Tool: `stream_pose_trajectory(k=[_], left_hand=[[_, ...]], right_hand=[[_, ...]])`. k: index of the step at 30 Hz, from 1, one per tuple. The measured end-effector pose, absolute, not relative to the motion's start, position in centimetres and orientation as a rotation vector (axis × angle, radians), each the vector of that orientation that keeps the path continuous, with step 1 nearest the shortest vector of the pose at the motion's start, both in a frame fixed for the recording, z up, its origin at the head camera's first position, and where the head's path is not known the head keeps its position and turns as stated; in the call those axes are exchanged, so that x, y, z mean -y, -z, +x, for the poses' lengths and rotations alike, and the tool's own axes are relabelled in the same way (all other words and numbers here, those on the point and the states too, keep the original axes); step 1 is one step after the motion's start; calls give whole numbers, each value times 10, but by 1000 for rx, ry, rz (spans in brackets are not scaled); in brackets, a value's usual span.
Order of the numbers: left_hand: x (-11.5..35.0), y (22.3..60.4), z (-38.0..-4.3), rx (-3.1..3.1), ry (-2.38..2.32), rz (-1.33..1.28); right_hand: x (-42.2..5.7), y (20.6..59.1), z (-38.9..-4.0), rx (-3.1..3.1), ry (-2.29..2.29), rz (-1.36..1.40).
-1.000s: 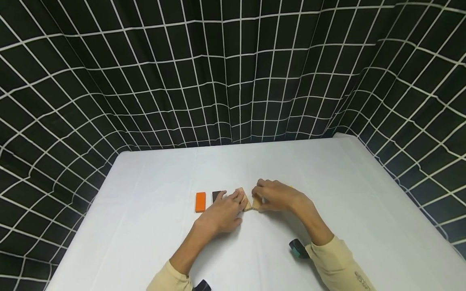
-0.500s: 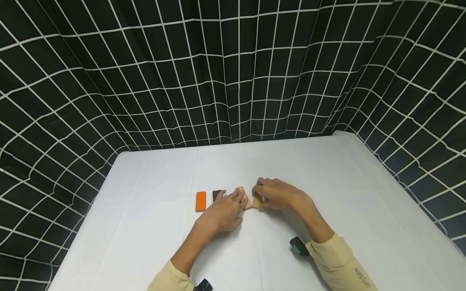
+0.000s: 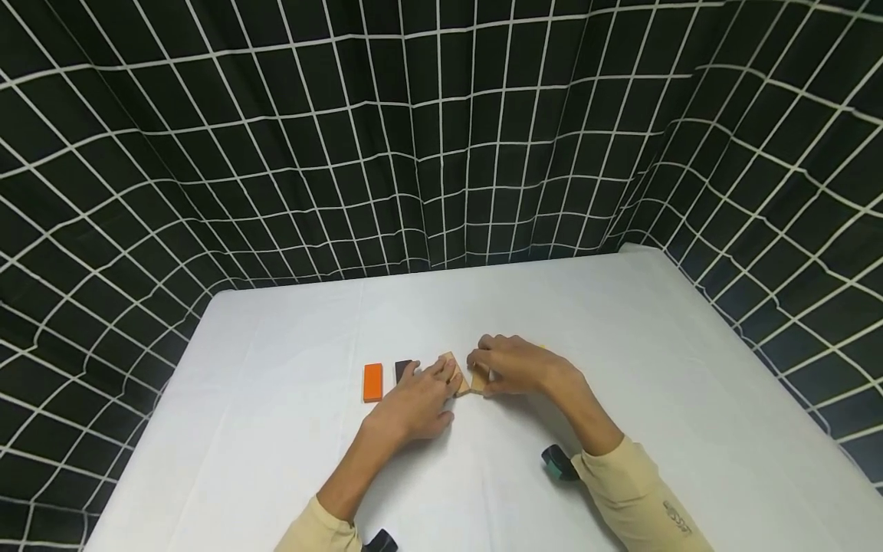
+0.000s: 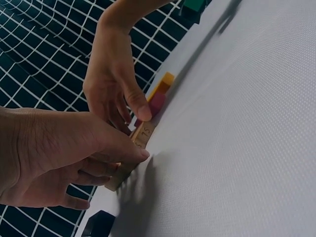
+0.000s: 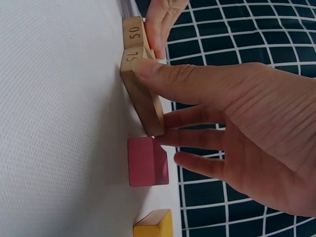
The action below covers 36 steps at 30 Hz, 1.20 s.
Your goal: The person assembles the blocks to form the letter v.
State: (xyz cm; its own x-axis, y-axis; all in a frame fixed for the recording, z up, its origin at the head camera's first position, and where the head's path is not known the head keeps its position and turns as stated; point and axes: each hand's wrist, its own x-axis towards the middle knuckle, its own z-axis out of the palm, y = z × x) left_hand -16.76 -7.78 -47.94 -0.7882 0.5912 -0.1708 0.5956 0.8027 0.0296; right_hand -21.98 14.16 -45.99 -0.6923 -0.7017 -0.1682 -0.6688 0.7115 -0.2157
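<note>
Two pale wooden blocks form a V, their near ends meeting. The left wooden block (image 3: 464, 388) carries the number 50 in the right wrist view. My left hand (image 3: 415, 402) lies over it with fingers extended and fingertips resting on its top; the thumb is apart from it in the head view. The right wooden block (image 5: 143, 101) is marked 75. My right hand (image 3: 517, 366) pinches it, thumb on the numbered end and fingers at the far end. Beyond that lies a pink block (image 5: 141, 162), hidden by the right hand in the head view.
An orange block (image 3: 372, 382) and a dark block (image 3: 403, 371), partly covered by the left hand, lie to the left. A yellow block (image 5: 154, 227) lies beyond the pink one. The white-covered table (image 3: 290, 330) is backed by a dark grid-patterned curtain (image 3: 441, 138).
The head view has shifted slightly, so everything appears a little further left. Both hands and the wooden blocks keep nearly the same places.
</note>
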Motion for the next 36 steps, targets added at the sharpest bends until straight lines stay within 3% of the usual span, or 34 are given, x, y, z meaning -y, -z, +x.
stream_pose_trajectory(k=[10,24,36], left_hand=[[73,475,-175,-2819,60,969],[77,474,-176,-2788,51,986],[79,475,-166,-2792,-1,945]], right_hand=[[-159,445,-224,-2738,208,-1084],[-181,438,-229,-2680,322,-872],[-177,443,-226,-2667,288,-952]])
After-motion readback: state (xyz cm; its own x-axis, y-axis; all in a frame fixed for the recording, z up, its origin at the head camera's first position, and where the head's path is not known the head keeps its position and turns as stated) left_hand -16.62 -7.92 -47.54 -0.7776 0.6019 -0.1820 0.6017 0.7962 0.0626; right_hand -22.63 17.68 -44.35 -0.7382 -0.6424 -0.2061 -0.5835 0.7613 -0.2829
